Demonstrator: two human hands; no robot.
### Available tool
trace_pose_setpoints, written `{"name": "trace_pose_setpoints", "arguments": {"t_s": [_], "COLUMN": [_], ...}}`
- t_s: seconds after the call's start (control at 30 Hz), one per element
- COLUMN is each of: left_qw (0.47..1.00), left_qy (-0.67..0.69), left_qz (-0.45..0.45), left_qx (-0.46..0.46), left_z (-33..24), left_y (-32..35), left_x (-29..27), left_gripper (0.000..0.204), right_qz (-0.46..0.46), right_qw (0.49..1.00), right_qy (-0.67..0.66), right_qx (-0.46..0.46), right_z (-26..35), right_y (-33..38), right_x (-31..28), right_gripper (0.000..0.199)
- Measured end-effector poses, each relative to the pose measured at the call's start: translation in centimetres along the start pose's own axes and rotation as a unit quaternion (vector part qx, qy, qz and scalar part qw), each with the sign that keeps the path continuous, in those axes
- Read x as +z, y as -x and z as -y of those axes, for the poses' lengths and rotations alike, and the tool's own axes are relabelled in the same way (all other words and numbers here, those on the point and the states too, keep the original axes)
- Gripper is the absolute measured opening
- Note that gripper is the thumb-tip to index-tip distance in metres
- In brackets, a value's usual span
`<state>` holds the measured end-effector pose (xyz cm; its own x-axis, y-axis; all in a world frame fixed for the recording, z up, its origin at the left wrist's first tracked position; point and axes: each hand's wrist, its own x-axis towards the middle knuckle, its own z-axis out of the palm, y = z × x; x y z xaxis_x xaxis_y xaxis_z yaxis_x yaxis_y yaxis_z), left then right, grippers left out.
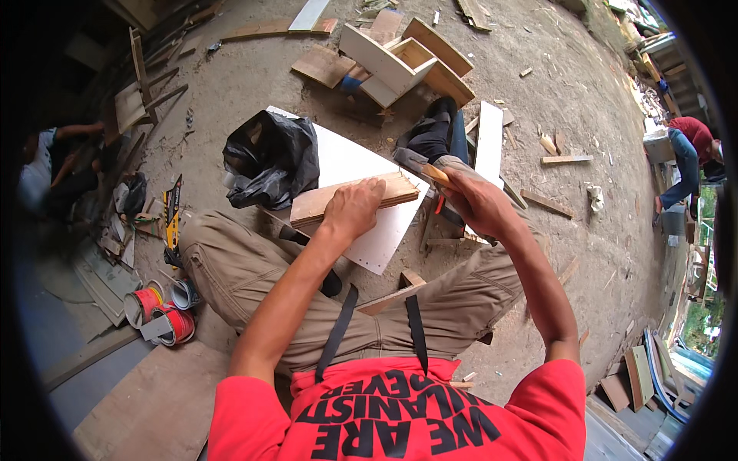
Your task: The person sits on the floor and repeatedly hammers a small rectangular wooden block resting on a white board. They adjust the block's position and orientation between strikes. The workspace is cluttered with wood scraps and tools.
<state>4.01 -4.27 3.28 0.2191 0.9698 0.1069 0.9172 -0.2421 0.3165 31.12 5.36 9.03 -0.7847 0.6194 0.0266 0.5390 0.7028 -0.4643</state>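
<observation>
My left hand (355, 207) is closed over a piece of light wooden board (311, 206), its fingers wrapped across the top. The board lies above a white panel (346, 154) in front of my knees, and its right end looks rough and splintered. My right hand (483, 203) grips the wooden handle of a hammer (410, 160). Its dark metal head is just beyond the board's right end, apparently a little above it. A black plastic bag (273, 157) sits open on the left part of the panel.
A handsaw (172, 219) stands by my left knee, near red paint cans (171, 326). Ahead lie a wooden box frame (384, 65) and scrap boards. A white plank (489, 142) is right of my foot. Other people sit at far left (46, 165) and bend at far right (688, 154).
</observation>
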Motion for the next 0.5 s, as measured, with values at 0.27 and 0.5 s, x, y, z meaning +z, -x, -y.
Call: {"name": "trace_pose_setpoints", "arguments": {"t_s": [0.27,0.5], "left_qw": [0.999,1.0], "left_qy": [0.001,-0.021], "left_qz": [0.032,0.016], "left_qx": [-0.019,0.008], "left_z": [-0.3,-0.4], "left_y": [0.0,0.1], "left_x": [-0.1,0.0], "left_gripper": [0.039,0.033], "right_qz": [0.012,0.073], "right_qw": [1.0,0.996], "right_qy": [-0.023,0.009], "right_qx": [0.017,0.043], "right_z": [-0.2,1.5], "right_y": [1.2,0.0], "right_x": [0.0,-1.1], "right_gripper": [0.051,0.046]}}
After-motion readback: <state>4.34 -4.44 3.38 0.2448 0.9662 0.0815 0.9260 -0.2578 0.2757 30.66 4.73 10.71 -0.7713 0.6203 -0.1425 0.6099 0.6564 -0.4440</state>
